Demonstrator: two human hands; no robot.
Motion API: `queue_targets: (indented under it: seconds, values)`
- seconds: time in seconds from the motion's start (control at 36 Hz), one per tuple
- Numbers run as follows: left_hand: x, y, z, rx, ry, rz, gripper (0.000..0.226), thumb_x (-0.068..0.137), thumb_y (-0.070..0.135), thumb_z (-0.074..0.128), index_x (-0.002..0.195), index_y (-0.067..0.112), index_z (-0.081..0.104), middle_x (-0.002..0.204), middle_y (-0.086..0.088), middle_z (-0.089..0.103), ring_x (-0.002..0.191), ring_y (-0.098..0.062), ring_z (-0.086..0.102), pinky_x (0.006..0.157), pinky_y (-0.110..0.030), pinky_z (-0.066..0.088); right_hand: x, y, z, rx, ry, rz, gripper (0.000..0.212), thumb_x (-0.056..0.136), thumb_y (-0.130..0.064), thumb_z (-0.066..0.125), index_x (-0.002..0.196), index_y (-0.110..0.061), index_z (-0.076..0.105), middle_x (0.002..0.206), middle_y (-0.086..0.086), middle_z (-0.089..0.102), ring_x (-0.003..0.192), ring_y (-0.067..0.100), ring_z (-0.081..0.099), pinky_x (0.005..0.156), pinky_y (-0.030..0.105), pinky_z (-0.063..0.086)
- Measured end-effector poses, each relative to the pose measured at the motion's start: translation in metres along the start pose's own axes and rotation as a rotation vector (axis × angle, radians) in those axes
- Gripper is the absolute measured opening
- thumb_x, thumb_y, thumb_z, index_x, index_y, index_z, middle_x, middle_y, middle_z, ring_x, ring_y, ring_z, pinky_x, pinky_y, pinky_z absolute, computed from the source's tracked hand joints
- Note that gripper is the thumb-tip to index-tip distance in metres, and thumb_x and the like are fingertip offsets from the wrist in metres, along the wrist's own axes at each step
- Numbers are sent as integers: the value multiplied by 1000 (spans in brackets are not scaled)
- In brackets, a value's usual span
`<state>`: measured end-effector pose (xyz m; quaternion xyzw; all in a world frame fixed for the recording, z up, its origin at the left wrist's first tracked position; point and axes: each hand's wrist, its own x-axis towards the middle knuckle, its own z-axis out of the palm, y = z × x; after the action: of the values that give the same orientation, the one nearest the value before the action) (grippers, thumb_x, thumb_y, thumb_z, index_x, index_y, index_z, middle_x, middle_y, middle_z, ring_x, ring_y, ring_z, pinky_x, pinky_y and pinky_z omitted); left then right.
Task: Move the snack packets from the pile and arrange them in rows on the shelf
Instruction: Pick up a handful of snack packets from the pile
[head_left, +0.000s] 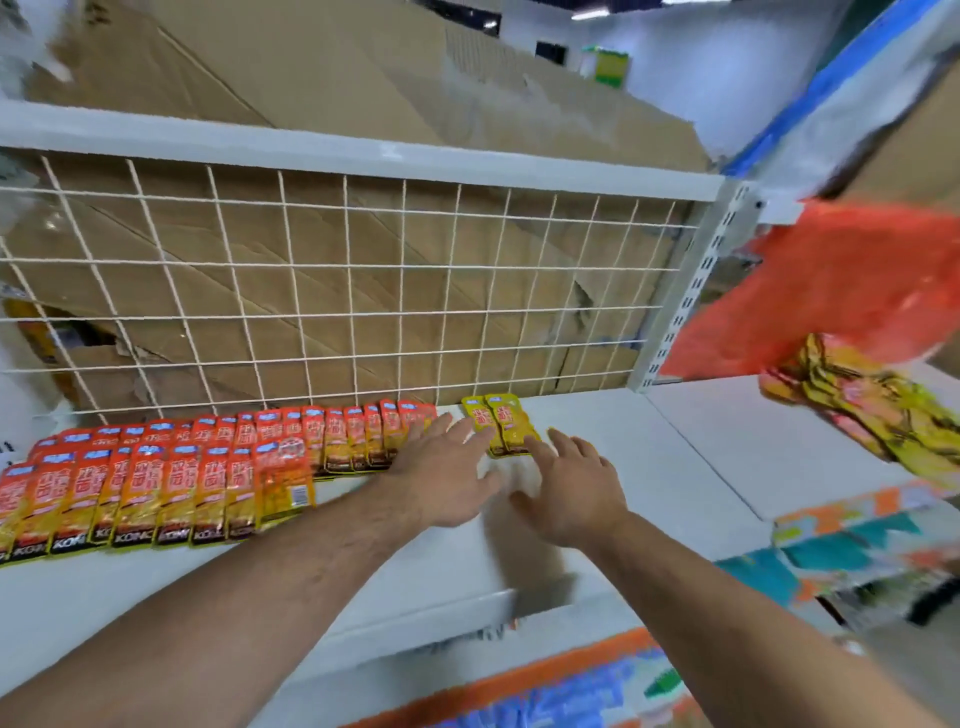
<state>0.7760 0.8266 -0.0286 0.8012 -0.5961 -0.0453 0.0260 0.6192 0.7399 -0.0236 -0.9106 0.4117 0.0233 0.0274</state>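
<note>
Red snack packets (156, 488) lie in two overlapping rows along the left half of the white shelf (649, 467), against its wire back. Two yellow packets (501, 423) lie side by side to the right of the back row. My left hand (441, 473) reaches over the shelf with fingers spread, its fingertips near the end of the red row and the yellow pair. My right hand (571, 488) is flat and open beside it, with the forefinger touching the lower edge of the yellow packets. A loose pile of yellow packets (872, 410) lies on the shelf at the right.
A white wire grid (332, 291) backs the shelf, with flattened cardboard behind it. A red plastic bag (841, 291) hangs over the pile at the right. Bright printed packaging (862, 540) shows on the lower shelves below and to the right.
</note>
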Motion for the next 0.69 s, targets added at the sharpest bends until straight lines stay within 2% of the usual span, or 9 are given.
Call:
queue_targets:
  seconds: [0.17,0.47,0.69]
  values:
    - [19,92,-2,9,9,61,67,97,61,29,156,31,20,164,0,18,150,-27,12,120,-51,12,-29,87,-8,-7,10,64,78,89,-67,46,156,-34,21,164,1,18,149,29,20,117,46,28]
    - [60,253,0,-28,-30,109,65,98,59,22,157,33,13,166,4,8,152,-24,3,121,-53,1,-76,247,-28,2,24,145,77,89,-68,46,155,-33,24,163,0,21,147,30,21,115,49,30]
    - [98,341,5,-5,-71,195,65,98,61,19,157,34,13,166,4,10,152,-23,4,121,-53,1,-88,339,-35,33,-2,240,80,89,-67,48,156,-33,22,164,-1,18,149,29,18,116,51,28]
